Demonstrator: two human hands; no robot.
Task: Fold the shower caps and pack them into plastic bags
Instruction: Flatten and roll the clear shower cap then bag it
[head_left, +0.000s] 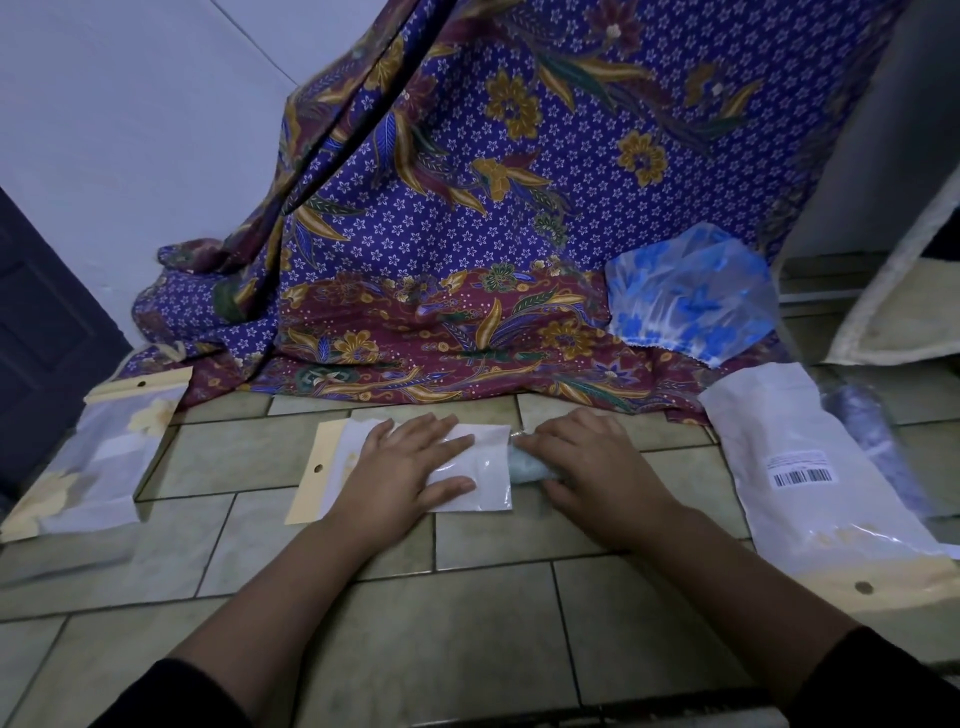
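1. While my flat left hand (405, 467) pins the bag (483, 499), my right hand (592, 467) grips the folded cap (527, 470) at its mouth, not yet inside.
2. Beyond my right fingers, a blue cap (691, 296) waits unfolded.

Surface: tiled floor (483, 613) is carrying everything.
Centre: plastic bag (491, 462) is lying flat.
Rear: patterned cloth (415, 322) is pooling.

A black fabric left sleeve (171, 696) and a matching black right sleeve (878, 680) end well short of the wrists; the left hand (400, 467) and right hand (592, 467) are bare.
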